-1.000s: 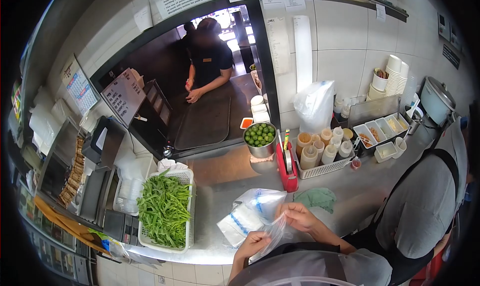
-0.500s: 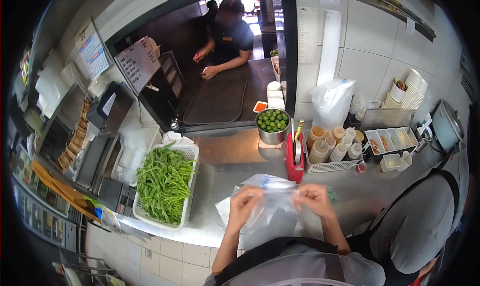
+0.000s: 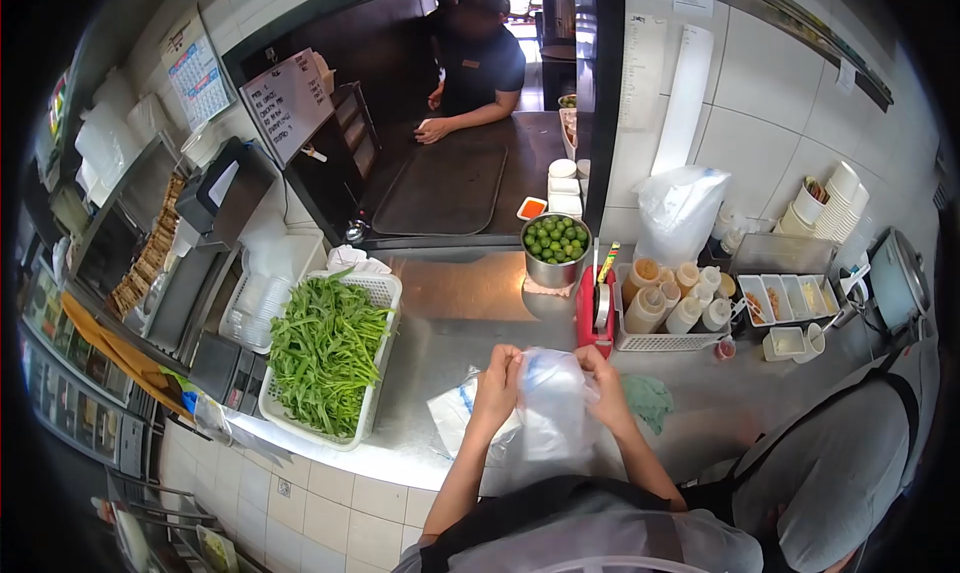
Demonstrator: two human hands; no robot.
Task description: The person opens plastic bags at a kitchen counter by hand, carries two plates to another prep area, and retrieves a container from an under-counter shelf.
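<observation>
Between my hands hangs a clear plastic bag (image 3: 553, 398) with blue print near its top. My left hand (image 3: 499, 373) pinches the bag's left upper edge, fingers closed. On the opposite edge, my right hand (image 3: 601, 383) has its fingers closed on the plastic too. Just left of the bag, a white packet in clear plastic (image 3: 462, 413) lies on the steel counter. A green cloth (image 3: 650, 403) lies to the right of my right hand.
A white basket of leafy greens (image 3: 325, 363) stands left. Behind are a pot of green limes (image 3: 556, 248), a red tape dispenser (image 3: 592, 318) and a basket of sauce bottles (image 3: 672, 308). A co-worker's grey sleeve (image 3: 840, 473) is close right; another person (image 3: 480, 73) leans beyond the hatch.
My hands have drawn closer together and the bag hangs narrower between them. The green cloth and white packet show more. The person beyond the hatch has shifted their hands.
</observation>
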